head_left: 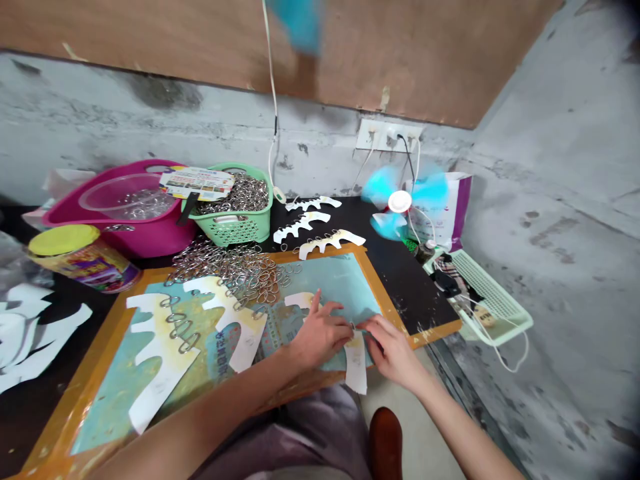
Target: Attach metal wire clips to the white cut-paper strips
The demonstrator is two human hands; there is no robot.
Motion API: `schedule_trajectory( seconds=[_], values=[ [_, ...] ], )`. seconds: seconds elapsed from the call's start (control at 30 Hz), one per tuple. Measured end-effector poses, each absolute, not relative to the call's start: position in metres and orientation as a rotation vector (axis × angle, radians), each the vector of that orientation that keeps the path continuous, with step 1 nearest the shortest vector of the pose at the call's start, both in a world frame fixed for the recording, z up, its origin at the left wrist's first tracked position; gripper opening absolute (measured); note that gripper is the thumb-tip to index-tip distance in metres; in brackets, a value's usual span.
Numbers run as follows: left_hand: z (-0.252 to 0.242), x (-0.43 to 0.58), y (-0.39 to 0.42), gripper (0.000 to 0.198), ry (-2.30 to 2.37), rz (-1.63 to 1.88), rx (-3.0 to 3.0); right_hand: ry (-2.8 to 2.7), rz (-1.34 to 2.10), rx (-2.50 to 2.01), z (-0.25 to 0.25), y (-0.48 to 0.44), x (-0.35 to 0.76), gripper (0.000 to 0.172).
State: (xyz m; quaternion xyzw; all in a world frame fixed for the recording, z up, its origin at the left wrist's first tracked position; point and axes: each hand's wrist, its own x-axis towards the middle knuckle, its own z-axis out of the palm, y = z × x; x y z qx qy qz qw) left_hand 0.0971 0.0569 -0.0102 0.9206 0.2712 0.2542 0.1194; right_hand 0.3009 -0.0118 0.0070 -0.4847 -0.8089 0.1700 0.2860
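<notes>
On the mat near the table's front edge lies a white cut-out paper strip (356, 367) with a yellowish, glue-like stain. My left hand (323, 333) reaches over it, thumb and a finger pinched at its upper part while other fingers stick out. From the right, my right hand (393, 347) meets it, fingertips closed at a small metal ring (353, 326) on the strip. The fingertips partly hide ring and strip. Two similar strips, a left strip (163, 360) and a middle strip (240, 327), carry several metal rings. Loose metal rings (250, 270) are heaped behind them.
A pink basket (160, 240) and a green basket (245, 230) of rings stand at the back left, beside a yellow-lidded jar (65, 241). More ringed strips (333, 243) lie behind the mat. A spinning fan (400, 200) and a pale green tray (500, 327) are right.
</notes>
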Motion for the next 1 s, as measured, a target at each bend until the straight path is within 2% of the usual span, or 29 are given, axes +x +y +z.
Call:
schedule_trajectory(
  seconds=[0.07,0.23,0.5,0.67,0.77,1.0],
  values=[
    [-0.011,0.097,0.057,0.014,0.779,0.749,2.698,-2.213,0.464,-1.247,0.008,-0.004,0.307,0.035],
    [-0.013,0.097,0.057,0.016,0.793,0.765,2.696,-2.382,0.389,-1.134,-0.001,0.012,0.316,0.023],
    [-0.010,0.096,0.057,0.014,0.790,0.756,2.712,-2.543,0.280,-1.072,0.005,0.015,0.321,0.022],
    [-0.009,0.096,0.057,0.012,0.813,0.743,2.739,-2.594,-0.057,-1.301,0.001,-0.008,0.308,0.021],
    [-0.011,0.097,0.056,0.013,0.764,0.769,2.815,-2.527,-0.145,-1.405,-0.006,-0.020,0.301,0.022],
    [-0.013,0.099,0.057,0.012,0.659,0.764,2.936,-2.313,0.188,-1.278,0.001,-0.025,0.306,0.025]
  ],
)
